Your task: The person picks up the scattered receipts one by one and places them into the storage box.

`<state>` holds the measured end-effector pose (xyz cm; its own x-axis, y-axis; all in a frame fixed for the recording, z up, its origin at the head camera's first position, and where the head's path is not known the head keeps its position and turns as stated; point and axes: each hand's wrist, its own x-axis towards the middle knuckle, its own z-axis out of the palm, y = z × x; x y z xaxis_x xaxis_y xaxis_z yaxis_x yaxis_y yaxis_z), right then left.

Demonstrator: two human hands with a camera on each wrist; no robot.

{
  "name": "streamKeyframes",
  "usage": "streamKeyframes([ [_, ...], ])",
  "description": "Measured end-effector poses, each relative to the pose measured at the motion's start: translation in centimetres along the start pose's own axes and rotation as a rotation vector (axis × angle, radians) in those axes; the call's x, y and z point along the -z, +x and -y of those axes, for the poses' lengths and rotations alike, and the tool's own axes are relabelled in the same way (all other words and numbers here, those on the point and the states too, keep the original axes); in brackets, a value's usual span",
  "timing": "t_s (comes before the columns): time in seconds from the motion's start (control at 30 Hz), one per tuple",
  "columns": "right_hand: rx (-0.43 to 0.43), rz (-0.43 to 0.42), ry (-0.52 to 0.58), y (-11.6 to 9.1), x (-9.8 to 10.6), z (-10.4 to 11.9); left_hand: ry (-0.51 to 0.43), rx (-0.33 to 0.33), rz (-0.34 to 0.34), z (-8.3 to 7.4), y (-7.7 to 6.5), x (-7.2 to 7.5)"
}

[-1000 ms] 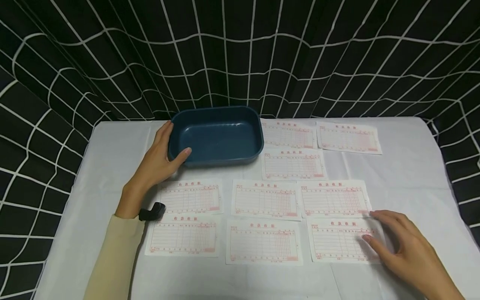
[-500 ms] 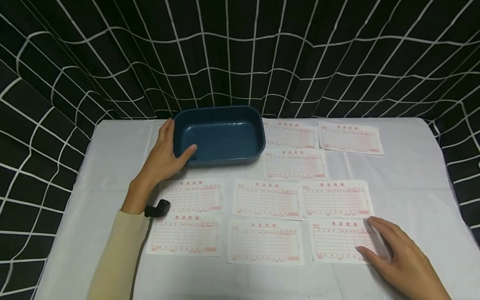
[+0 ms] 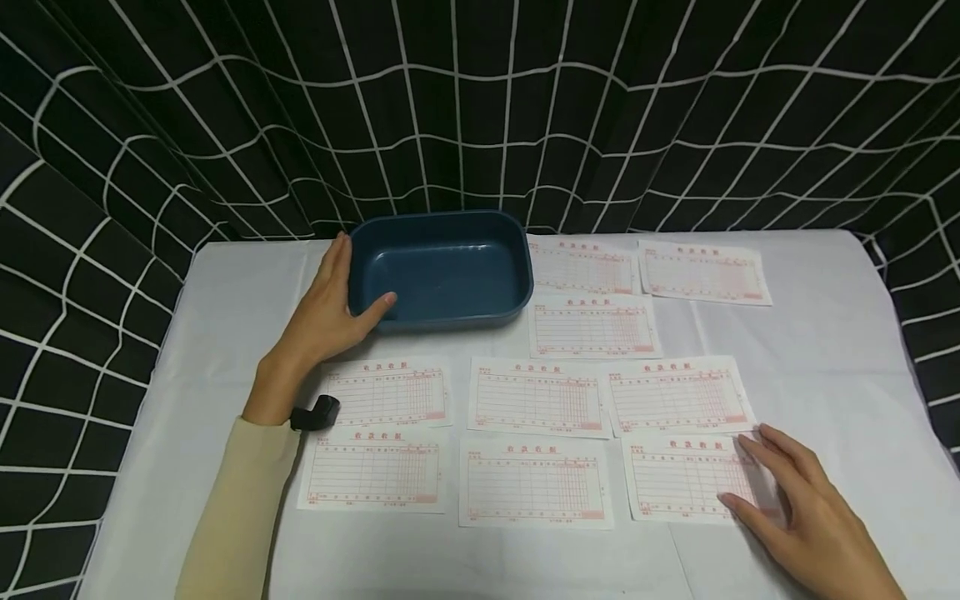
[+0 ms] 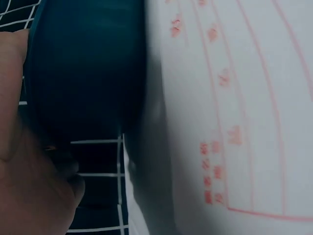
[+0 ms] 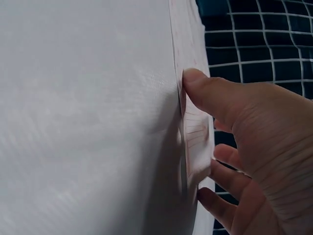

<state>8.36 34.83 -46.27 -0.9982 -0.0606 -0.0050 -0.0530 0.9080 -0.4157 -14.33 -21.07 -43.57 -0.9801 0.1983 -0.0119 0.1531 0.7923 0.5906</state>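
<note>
Left hand [image 3: 318,321] grips left end of blue basin [image 3: 446,279] at far edge of worktop [image 3: 817,342]. Right hand [image 3: 810,512], fingers spread, touches right end of receipt slip [image 3: 678,483].

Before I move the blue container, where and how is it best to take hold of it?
Probably grip the blue container by its short left wall, coming from the left. This wall stands up and should fit between thumb and fingers, as the left hand shows; paper slips lie close to the right end, so that side seems riskier.
</note>
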Motion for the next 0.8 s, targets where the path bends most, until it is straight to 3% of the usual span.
streamKeyframes([
  [0.37,-0.044,-0.017,-0.002,-0.8,-0.38,0.01,-0.008,0.007,-0.018,-0.34,0.8,-0.92],
  [0.63,-0.16,-0.017,-0.048,-0.13,0.2,0.7,0.001,-0.002,-0.011,0.01,0.59,-0.48],
  [0.8,-0.152,-0.072,-0.055,-0.22,0.21,0.77,-0.001,-0.009,-0.015,0.23,0.5,-0.29],
])
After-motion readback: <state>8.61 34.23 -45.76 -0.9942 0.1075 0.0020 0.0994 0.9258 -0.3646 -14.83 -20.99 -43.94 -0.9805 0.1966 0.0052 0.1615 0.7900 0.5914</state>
